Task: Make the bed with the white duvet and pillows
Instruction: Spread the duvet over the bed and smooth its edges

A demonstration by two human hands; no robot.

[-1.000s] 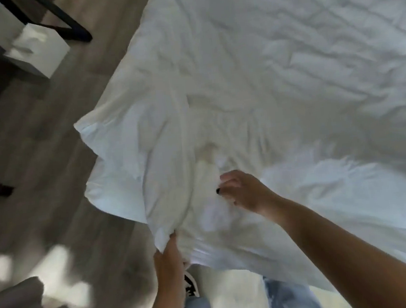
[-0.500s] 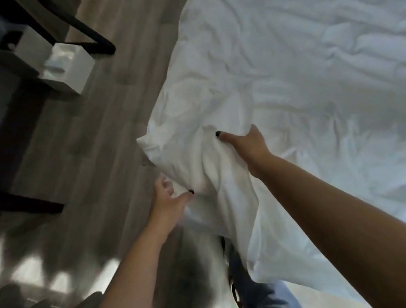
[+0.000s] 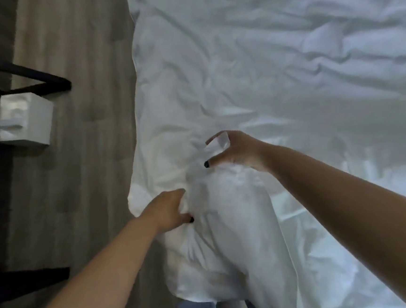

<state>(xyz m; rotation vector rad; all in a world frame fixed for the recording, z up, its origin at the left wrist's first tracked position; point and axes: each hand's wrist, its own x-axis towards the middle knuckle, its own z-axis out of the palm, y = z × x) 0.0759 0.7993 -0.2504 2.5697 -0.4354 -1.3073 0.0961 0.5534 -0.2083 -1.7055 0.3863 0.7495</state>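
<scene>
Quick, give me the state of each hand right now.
Left hand: closed, gripping a bunched fold of the white duvet near its edge.
Right hand: closed, pinching a raised fold of the duvet between thumb and fingers.

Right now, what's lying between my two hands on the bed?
In the head view, only a bunched fold of the white duvet lies between the left hand and the right hand; both grip it.
</scene>
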